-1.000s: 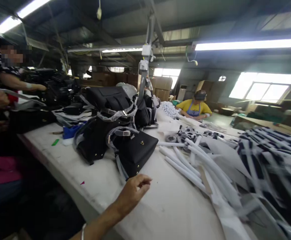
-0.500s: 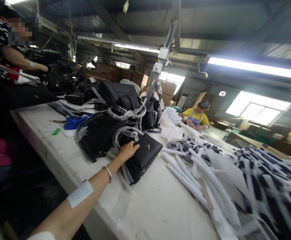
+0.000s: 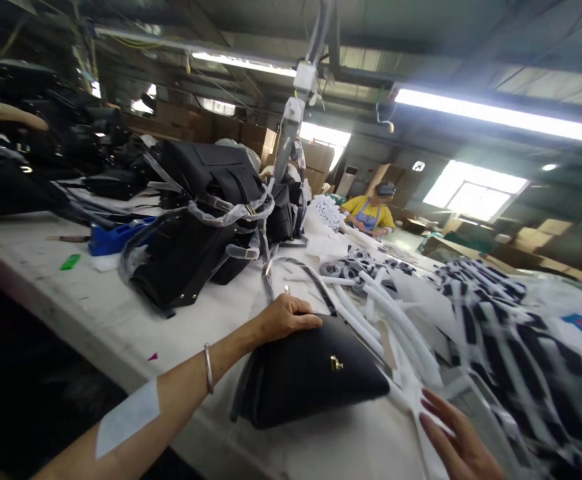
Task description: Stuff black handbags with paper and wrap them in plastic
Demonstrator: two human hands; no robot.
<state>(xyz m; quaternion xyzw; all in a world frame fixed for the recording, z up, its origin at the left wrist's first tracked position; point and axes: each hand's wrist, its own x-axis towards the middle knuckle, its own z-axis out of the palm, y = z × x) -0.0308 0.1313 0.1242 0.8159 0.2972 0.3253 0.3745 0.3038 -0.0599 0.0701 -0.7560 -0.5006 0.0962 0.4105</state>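
Note:
A black handbag (image 3: 315, 373) with a gold clasp is tilted over the near part of the white table. My left hand (image 3: 285, 317) grips it by its upper edge, thumb on the front face and the other fingers out of sight behind. Its wrapped strap trails up and back from the top. To the bag's right, my right hand (image 3: 458, 437) is held apart from it, fingers spread, with nothing in it. More black bags (image 3: 185, 247) with plastic-wrapped handles are piled just beyond, on the left.
A blue tape dispenser (image 3: 115, 237) and a green object (image 3: 70, 261) lie on the table (image 3: 95, 313) at left. White foam tubes (image 3: 405, 327) and black-and-white strips (image 3: 511, 353) cover the right. A co-worker's arm (image 3: 11, 112) reaches in at far left; a person in yellow (image 3: 371, 212) sits beyond.
My left hand has drawn the handbag away from the pile, nearer to me and to the right. My right hand has come into view at lower right. The view has shifted right.

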